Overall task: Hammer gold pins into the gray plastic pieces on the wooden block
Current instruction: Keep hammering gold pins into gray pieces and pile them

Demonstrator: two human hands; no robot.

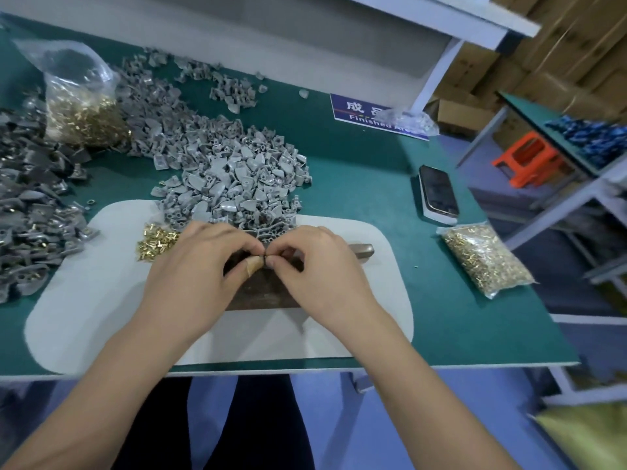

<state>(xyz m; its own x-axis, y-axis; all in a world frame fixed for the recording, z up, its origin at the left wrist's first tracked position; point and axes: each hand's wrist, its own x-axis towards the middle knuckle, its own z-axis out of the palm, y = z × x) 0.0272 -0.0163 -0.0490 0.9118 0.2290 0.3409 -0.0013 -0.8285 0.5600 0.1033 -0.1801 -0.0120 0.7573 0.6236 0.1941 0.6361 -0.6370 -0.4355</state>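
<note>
Green bench top (366, 171) carried a white mat (101, 300), and on the mat a dark wooden block (258, 290) was seen between the two hands. Left hand (200, 266) and right hand (315, 262) were met fingertip to fingertip over the block, both pinching something small; whether a gray piece, a pin, or both was held could not be told, since the fingers hid it. A bandage was noted on the left thumb (252, 266).

Step judged: a pin being seated in a piece by hand, ahead of hammering. A metal bar, probably the hammer (361, 249), lay just behind the right hand, untouched. Next move would call for the piece to be set steady on the block, one hand freed, and the hammer taken up.

Loose pins (156, 240) lay on the mat beside the left hand; gray pieces (237, 178) were heaped just behind the block.

Containers: an open bag (81, 106) at far left held gold pins; a sealed bag (485, 259) at right held more. A phone (437, 195) lay behind it.
</note>
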